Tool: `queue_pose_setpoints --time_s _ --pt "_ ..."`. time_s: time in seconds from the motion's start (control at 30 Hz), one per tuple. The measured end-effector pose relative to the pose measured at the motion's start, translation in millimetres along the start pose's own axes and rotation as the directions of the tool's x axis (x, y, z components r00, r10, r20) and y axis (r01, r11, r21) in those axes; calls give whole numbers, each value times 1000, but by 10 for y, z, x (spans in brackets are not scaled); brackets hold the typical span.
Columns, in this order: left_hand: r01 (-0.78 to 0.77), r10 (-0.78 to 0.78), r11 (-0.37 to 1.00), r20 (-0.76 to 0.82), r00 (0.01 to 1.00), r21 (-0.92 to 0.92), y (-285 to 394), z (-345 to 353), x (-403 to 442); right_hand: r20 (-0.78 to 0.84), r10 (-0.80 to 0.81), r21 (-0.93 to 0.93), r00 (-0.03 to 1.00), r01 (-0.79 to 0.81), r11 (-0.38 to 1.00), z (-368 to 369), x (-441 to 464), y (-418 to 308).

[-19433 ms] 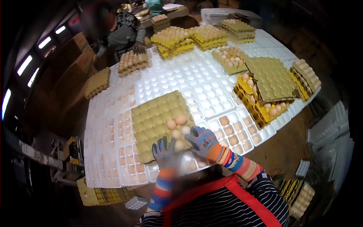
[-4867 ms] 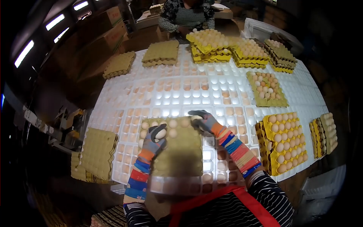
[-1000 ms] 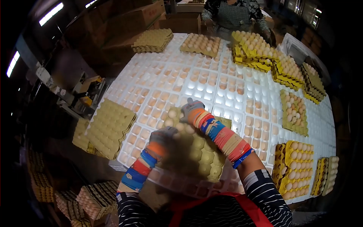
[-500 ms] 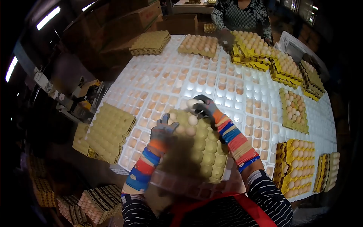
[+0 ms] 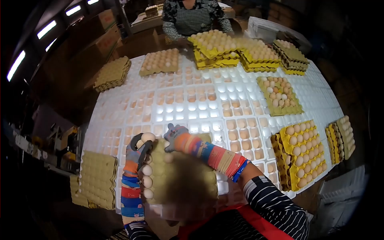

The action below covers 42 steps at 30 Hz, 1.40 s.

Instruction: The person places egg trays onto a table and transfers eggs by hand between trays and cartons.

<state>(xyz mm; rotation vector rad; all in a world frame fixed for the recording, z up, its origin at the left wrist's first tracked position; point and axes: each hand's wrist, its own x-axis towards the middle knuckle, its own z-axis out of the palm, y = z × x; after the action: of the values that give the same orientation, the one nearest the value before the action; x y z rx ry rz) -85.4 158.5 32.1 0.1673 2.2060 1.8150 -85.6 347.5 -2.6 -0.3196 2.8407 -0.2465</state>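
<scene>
My left hand, in a grey and orange glove, has its fingers curled round eggs at the upper left corner of a pulp tray. My right hand reaches over the tray's upper edge, its fingers bent downward near an egg; whether it grips one is hidden. Several eggs stand in a column along the tray's left side. A dark shadow covers the tray's middle. White plastic trays with eggs lie around it.
Stacked pulp trays stand at the left. Yellow trays full of eggs are stacked at the right, and more at the back. A part-filled pulp tray lies at the right rear. A person stands across the table.
The view has turned. My left hand, spread half a second ago, now holds eggs. My right hand has moved left from the tray's upper edge, and the egg it held there no longer shows.
</scene>
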Motion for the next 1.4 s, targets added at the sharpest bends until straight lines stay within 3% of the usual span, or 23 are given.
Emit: queue_pose_setpoints --time_s 0.1,0.13,0.23,0.27,0.4,0.47,0.57,0.63,0.7,0.77,0.8,0.83,0.87,0.9,0.93,0.97,1.03,1.07,1.17,1.23,1.27,1.3,1.4 --pt "-220 220 976 67 973 -7 -130 236 375 -365 151 494 919 53 868 96 -388 436" --pt "-312 296 939 118 948 145 -142 349 498 -477 304 630 825 79 773 194 -501 644" --pt "-539 435 657 318 842 527 -65 967 749 -339 651 685 679 -296 666 281 -819 1272" --pt "-428 253 593 347 903 682 27 1228 756 -385 668 611 637 -367 701 452 -818 1476" --pt "-445 -99 245 479 872 861 -214 2007 1099 -300 523 348 798 -419 839 724 -791 1771" --pt "-466 -249 126 482 840 876 -262 2155 1241 -329 558 479 762 -375 794 698 -836 1824" --pt "-417 66 425 432 900 803 -393 2261 1473 -381 563 576 734 -288 765 688 -750 1931" --pt "-453 -83 200 476 876 869 -465 2412 1637 -419 516 555 747 -238 797 631 -599 1980" --pt "-471 -138 127 486 863 873 -526 2472 1804 -377 490 459 786 -301 836 579 -470 2044" --pt "-382 110 479 377 920 790 -515 2420 1976 -321 482 432 815 -327 840 606 -325 2141" --pt "-27 -116 861 249 962 507 -476 2419 2167 -397 535 511 746 -305 804 696 -214 2210" --pt "285 -242 944 239 940 -164 -563 2462 2252 -331 645 827 689 -117 550 847 -56 2307" --pt "-84 79 995 102 992 49 -765 2544 2407 -216 722 975 657 107 194 1006 114 2414" --pt "-407 414 864 43 909 296 -930 2620 2502 -72 749 928 659 320 -192 1086 201 2480" --pt "-418 399 767 147 905 487 -959 2668 2464 68 703 762 708 419 -494 1026 177 2516" --pt "-474 280 604 387 879 640 -965 2688 2491 -62 742 753 668 519 -405 1034 209 2506" --pt "-548 94 462 576 812 697 -900 2681 2513 -351 724 921 594 357 154 1020 255 2509" --pt "-556 176 532 560 810 638 -775 2617 2450 -608 661 790 440 252 559 901 215 2437" --pt "-472 249 728 450 858 498 -275 2108 2238 -781 405 528 475 154 835 933 320 2503" --pt "-415 186 793 473 861 445 35 1576 2022 -782 318 449 536 130 884 1012 366 2560" --pt "-554 297 725 540 787 409 79 1247 1950 -760 318 430 566 72 900 914 305 2507" --pt "-516 244 729 535 809 449 171 945 1807 -743 348 472 572 78 878 781 221 2377" --pt "-272 110 854 356 928 443 152 68 1307 -599 394 748 697 311 586 641 161 1928"
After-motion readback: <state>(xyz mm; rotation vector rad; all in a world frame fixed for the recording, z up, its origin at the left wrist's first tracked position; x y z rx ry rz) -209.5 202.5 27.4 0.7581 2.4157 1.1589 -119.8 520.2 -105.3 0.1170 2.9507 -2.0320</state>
